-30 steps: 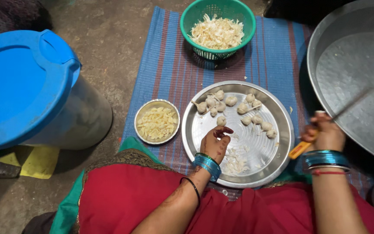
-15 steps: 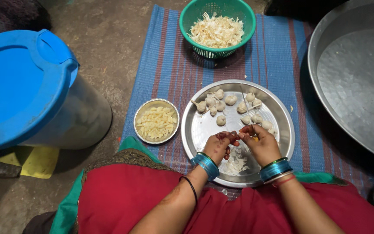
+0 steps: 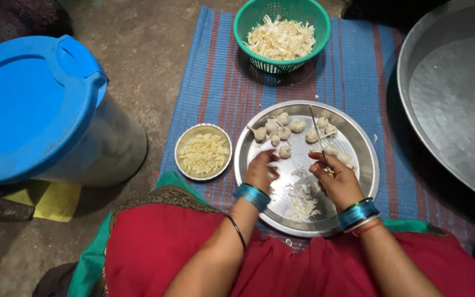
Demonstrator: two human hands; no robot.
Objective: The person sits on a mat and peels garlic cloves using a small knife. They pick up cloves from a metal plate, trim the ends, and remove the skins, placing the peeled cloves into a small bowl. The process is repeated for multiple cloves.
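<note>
Head view: your two hands work over the round steel plate [image 3: 365,165] at lower centre of the frame.

Your left hand [image 3: 261,171] is curled shut, fingertips pinched on something too small to make out, likely one small pale garlic bulb. Your right hand [image 3: 336,181] is clenched on a thin-bladed knife [image 3: 319,135] whose blade points up the frame toward the loose garlic bulbs [image 3: 298,126] along the plate's upper half. Those bulbs look light, firm and papery-skinned, so they may slip; pinch each by its body, clear of the blade. Pale peelings [image 3: 303,199] lie between your wrists. Left of the plate sits a small steel bowl of peeled cloves [image 3: 203,155]; at top centre, a green plastic basket of skins [image 3: 281,36]. All rest on a blue striped mat [image 3: 221,82] on the floor.
</note>
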